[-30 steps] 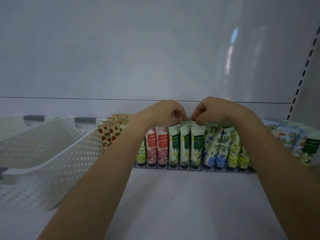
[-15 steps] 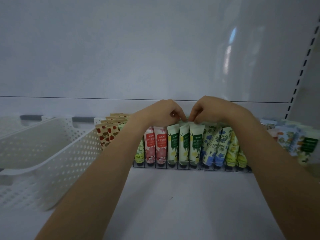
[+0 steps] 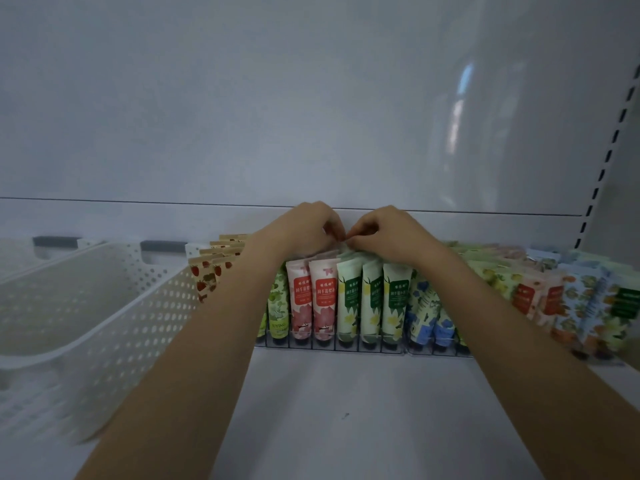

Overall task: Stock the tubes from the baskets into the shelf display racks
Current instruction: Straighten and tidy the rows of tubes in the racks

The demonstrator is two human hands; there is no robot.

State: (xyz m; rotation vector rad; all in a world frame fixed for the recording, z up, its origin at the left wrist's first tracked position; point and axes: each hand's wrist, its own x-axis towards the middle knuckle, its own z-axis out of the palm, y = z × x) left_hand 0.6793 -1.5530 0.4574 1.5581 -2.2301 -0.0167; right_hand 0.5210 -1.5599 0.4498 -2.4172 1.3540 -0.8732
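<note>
A wire display rack (image 3: 346, 348) at the back of the shelf holds upright tubes: pink tubes (image 3: 311, 299), pale green tubes (image 3: 372, 299) and blue floral tubes (image 3: 427, 317). My left hand (image 3: 304, 226) and my right hand (image 3: 384, 233) meet above the rows. Both have curled fingers that pinch the top edge of a pale green tube behind the front ones. That tube is mostly hidden by my fingers.
A white perforated basket (image 3: 104, 306) stands at the left, tilted, with strawberry-print tubes (image 3: 207, 271) behind its right corner. More floral and orange tubes (image 3: 581, 306) fill the rack at the right. Bare white shelf (image 3: 346, 410) lies in front.
Both hands have drawn closer together over the green tubes and shifted slightly toward the back. The front rows stay where they were.
</note>
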